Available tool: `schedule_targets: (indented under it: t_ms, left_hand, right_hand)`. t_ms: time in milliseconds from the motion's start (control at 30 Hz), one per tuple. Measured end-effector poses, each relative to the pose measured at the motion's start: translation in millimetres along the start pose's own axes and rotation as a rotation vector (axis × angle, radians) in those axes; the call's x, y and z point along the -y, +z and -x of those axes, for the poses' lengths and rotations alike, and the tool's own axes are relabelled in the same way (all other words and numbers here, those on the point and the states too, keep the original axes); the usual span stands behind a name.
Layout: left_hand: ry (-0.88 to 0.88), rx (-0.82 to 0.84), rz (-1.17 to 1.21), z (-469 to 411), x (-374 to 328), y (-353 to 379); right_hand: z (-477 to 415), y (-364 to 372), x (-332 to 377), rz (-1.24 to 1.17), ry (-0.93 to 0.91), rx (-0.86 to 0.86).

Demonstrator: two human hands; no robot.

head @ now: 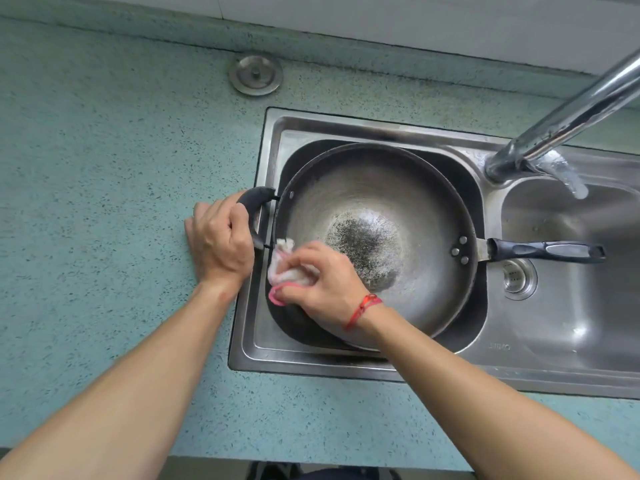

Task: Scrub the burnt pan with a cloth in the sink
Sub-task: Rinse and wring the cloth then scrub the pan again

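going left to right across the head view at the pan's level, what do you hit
countertop → left hand gripping the loop handle → cloth → right hand holding it → burnt patch → rivets → long handle

Home kitchen: speckled teal countertop, inset double-bowl steel sink, chrome faucet, white tiled backsplash.
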State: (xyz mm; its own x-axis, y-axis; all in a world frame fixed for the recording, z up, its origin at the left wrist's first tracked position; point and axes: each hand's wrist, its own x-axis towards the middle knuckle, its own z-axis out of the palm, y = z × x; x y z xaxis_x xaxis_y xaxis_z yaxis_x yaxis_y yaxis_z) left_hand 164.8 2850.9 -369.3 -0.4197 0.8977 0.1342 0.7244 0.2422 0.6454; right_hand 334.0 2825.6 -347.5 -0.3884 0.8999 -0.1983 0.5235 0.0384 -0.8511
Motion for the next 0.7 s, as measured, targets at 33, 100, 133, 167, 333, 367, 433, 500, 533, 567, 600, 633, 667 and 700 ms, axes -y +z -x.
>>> schedule_targets:
  t_ms: [33,100,133,167,333,367,433,500,533,567,600,633,667,700]
  left_hand:
    - [-0.003,0.0,0.01,0,0,0]
    - [-0.005,-0.001,0.014,0,1,1]
    - [-0.004,-0.003,0.016,0,1,1]
    - [-0.002,-0.004,0.018,0,1,0]
    - [0.014,-0.001,-0.009,-1,2,1]
    - [0.018,0.004,-0.025,-1,2,1]
    - [0.027,0.014,-0.055,-1,3,2]
    - [0.031,0.021,-0.065,-1,4,3]
    - [0.031,0.019,-0.065,-1,4,3]
    - [0.031,0.016,-0.064,-1,3,3]
    - [0.033,0.013,-0.062,-1,3,3]
    - [0.036,0.011,-0.063,-1,2,3]
    - [0.04,0.008,-0.066,0,1,2]
    - [0.042,0.007,-0.068,0,1,2]
  right_hand:
    - [-10,3,1,-0.035,0.007,-0.058]
    - [-29,8,3,-0.046,-0.005,-0.181]
    - [-39,10,3,-0.036,-0.01,-0.235]
    - [-47,10,4,-0.03,-0.015,-0.279]
    - [-88,-2,4,0.044,-0.032,-0.44]
    - [-96,-6,3,0.065,-0.037,-0.469]
    - [-110,-16,1,0.115,-0.042,-0.498]
    - [-123,-26,-2,0.171,-0.047,-0.504]
    - [-128,-31,-4,0.194,-0.057,-0.507]
    - [-132,-36,-6,0.214,-0.07,-0.512]
    - [-134,-39,-9,0.238,-0.082,-0.514]
    - [-135,-42,-11,0.266,-0.092,-0.515]
    - [-135,-45,-12,0.293,-0.104,-0.513]
    - [-133,-46,-14,0.311,-0.125,-0.51]
